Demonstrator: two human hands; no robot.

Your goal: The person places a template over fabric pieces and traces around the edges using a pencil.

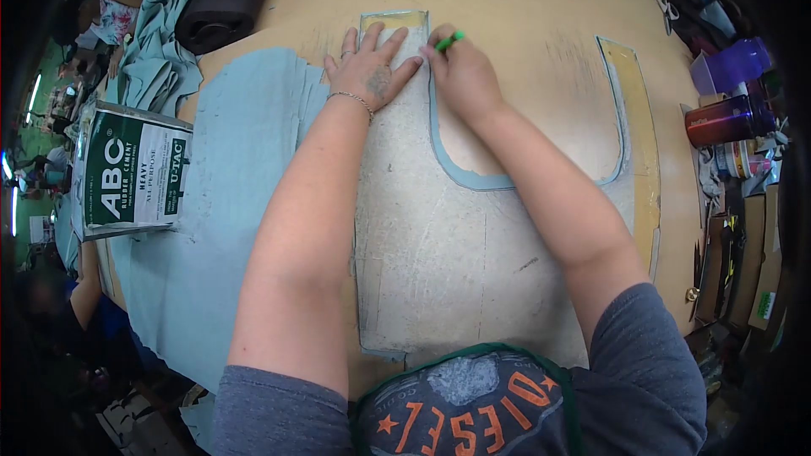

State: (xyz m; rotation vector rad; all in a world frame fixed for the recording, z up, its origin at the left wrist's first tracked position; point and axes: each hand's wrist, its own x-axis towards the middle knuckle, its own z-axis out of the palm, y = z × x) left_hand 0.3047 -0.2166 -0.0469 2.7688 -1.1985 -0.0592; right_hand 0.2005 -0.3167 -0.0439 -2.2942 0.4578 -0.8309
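Observation:
A worn grey U-shaped pattern board [456,262] lies on the table, with yellowish strips on its upper left end and along its right arm. A light blue edge of sheet material [448,165] shows along its inner curve. My left hand [370,72] lies flat on the board's upper left arm, fingers spread. Closed around a green pen [450,40], my right hand [466,80] rests at the inner edge of that same arm. The pen's tip is hidden by the fingers.
Left of the board, light blue sheets [228,203] bear a green and white rubber cement can [135,169]. A dark roll [228,0] stands at the back left. Along the right edge are a purple container [731,66], a tumbler [718,121] and scissors [667,8]. Other people are at the far left.

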